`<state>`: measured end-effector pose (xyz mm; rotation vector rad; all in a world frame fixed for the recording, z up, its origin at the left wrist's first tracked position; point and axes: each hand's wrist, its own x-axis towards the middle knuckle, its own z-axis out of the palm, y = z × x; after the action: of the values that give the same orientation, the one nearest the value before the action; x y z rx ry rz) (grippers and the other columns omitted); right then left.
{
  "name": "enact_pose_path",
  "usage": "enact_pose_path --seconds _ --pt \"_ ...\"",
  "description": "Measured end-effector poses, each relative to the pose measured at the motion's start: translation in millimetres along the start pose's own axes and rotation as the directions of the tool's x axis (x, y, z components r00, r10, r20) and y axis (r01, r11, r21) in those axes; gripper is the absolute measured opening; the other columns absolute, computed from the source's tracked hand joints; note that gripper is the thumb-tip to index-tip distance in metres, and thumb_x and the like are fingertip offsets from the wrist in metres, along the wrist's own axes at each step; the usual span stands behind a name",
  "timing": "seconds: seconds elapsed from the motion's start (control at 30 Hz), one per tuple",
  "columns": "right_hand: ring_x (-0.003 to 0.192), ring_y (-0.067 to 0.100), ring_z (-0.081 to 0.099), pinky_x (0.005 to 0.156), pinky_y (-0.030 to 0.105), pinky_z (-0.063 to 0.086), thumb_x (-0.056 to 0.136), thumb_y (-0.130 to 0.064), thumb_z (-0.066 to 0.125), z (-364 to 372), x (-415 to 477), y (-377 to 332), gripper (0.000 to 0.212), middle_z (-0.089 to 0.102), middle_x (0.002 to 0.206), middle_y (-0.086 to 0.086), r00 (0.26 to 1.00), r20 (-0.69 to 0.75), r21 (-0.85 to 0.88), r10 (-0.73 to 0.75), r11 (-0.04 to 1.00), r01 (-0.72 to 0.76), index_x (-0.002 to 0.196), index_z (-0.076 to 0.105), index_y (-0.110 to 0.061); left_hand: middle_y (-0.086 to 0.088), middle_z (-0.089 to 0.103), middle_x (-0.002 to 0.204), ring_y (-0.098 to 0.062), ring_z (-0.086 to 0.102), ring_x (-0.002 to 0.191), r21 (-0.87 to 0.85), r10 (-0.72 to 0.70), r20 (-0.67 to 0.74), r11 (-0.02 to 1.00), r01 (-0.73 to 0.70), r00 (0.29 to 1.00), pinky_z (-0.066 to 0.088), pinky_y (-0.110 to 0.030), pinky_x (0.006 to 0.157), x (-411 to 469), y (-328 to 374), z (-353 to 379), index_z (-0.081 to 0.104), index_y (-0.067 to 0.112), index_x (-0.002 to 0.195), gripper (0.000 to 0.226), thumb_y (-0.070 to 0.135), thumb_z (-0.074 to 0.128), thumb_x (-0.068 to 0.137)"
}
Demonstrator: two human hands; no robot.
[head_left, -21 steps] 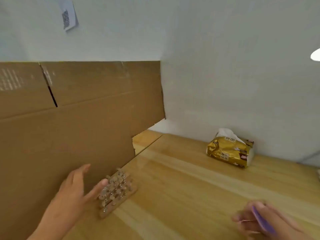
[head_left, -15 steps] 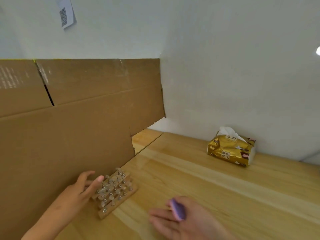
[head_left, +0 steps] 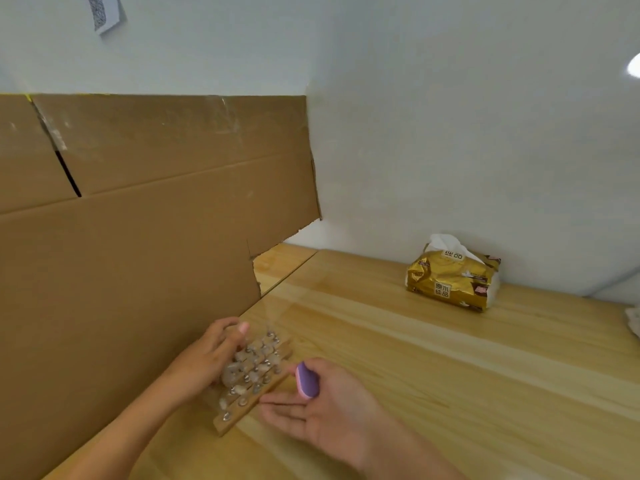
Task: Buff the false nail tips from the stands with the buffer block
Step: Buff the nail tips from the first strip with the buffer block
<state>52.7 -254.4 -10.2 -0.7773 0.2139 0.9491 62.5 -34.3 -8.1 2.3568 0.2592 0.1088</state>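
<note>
Wooden stand [head_left: 239, 412] of false nail tips [head_left: 254, 362] sat on the table [head_left: 450, 375], against the cardboard sheet [head_left: 138, 254]. Left hand [head_left: 204, 362] curled round the stand's left edge. Right hand [head_left: 329, 410], just beside the stand, pinned the purple buffer block [head_left: 307, 380] under its thumb, fingers extended.

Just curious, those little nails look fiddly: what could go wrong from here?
The nail tips stand crowded on the wooden rack, so the left hand picking one might knock its neighbours. The purple block seems held mostly by the thumb of the right hand, fingers straight, and could slip.
</note>
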Motion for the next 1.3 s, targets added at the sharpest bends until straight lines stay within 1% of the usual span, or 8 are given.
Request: enact_pose_path --seconds 0.23,0.43,0.63,0.73,0.83,0.9,1.07,1.3 --pt "0.113 0.052 0.059 0.102 0.057 0.046 0.103 -0.025 0.042 -89 -96 -54 0.028 0.06 0.111 0.045 0.981 -0.126 -0.022 -0.147 0.989 0.145 0.116 0.058 -0.006 0.018 0.06 0.112 -0.001 0.061 0.099 -0.111 0.17 0.308 0.984 -0.142 0.936 0.052 -0.035 0.091 4 68 76 0.045 0.047 0.114 0.088 0.103 0.032 0.048" --pt "0.109 0.05 0.063 0.095 0.059 0.048 0.102 -0.027 0.041 -155 -159 -76 0.03 0.061 0.118 0.039 0.889 -0.277 0.013 -0.365 0.924 0.383 0.126 0.049 -0.011 0.026 0.045 0.119 0.008 0.059 0.1 -0.106 0.3 0.52 0.952 -0.288 0.8 0.046 -0.016 0.085 -7 143 143 0.017 0.042 0.144 0.121 0.103 0.037 0.042" --pt "0.109 0.043 0.064 0.085 0.053 0.054 0.105 -0.024 0.039 -153 -149 -78 0.029 0.067 0.113 0.032 0.813 -0.333 -0.057 -0.478 0.871 0.489 0.12 0.053 -0.003 0.007 0.042 0.14 -0.001 0.054 0.106 -0.123 0.307 0.481 0.951 -0.284 0.821 0.042 -0.013 0.082 0 158 150 0.01 0.031 0.149 0.12 0.088 0.049 0.051" --pt "0.104 0.029 0.069 0.079 0.038 0.058 0.103 -0.024 0.047 -158 -160 -75 0.028 0.073 0.109 0.017 0.652 -0.388 -0.3 -0.652 0.758 0.579 0.11 0.063 -0.002 0.014 0.041 0.141 0.002 0.049 0.107 -0.163 0.335 0.262 0.94 -0.301 0.905 0.042 -0.021 0.085 -11 155 148 0.02 0.04 0.144 0.093 0.077 0.048 0.063" --pt "0.08 0.014 0.069 0.066 0.023 0.055 0.098 -0.028 0.052 -168 -191 -61 0.024 0.073 0.091 0.006 0.508 -0.274 -0.606 -0.816 0.557 0.568 0.101 0.073 -0.016 0.03 0.043 0.116 0.011 0.048 0.097 0.178 0.77 0.016 0.626 -0.759 0.638 0.044 -0.008 0.072 -45 150 148 0.04 0.052 0.118 0.037 0.067 0.047 0.085" --pt "0.069 0.011 0.061 0.065 0.021 0.05 0.091 -0.039 0.053 -179 -214 -50 0.024 0.066 0.078 0.001 0.485 -0.159 -0.743 -0.86 0.428 0.515 0.099 0.074 -0.03 0.026 0.054 0.108 0.01 0.05 0.092 0.305 0.9 0.128 0.365 -0.88 0.417 0.048 -0.009 0.069 -68 146 155 0.056 0.042 0.103 0.025 0.056 0.049 0.083" --pt "0.098 -0.012 0.058 0.076 0.002 0.039 0.094 -0.053 0.048 -210 -239 -34 0.023 0.064 0.102 -0.028 0.359 -0.08 -0.946 -0.93 0.185 0.266 0.106 0.067 -0.048 0.017 0.069 0.108 -0.001 0.064 0.091 0.399 0.792 0.349 0.357 -0.844 0.5 0.054 -0.015 0.068 -90 142 174 0.067 0.037 0.076 0.038 0.062 0.039 0.077" --pt "0.105 -0.001 0.06 0.087 0.006 0.039 0.099 -0.015 0.046 -210 -231 -35 0.032 0.064 0.105 -0.019 0.373 0.074 -0.976 -0.925 0.01 0.218 0.117 0.068 -0.031 0.01 0.063 0.122 -0.006 0.044 0.105 0.389 0.772 0.309 0.43 -0.815 0.555 0.054 -0.019 0.073 -91 144 176 0.06 0.034 0.081 0.032 0.061 0.045 0.076"
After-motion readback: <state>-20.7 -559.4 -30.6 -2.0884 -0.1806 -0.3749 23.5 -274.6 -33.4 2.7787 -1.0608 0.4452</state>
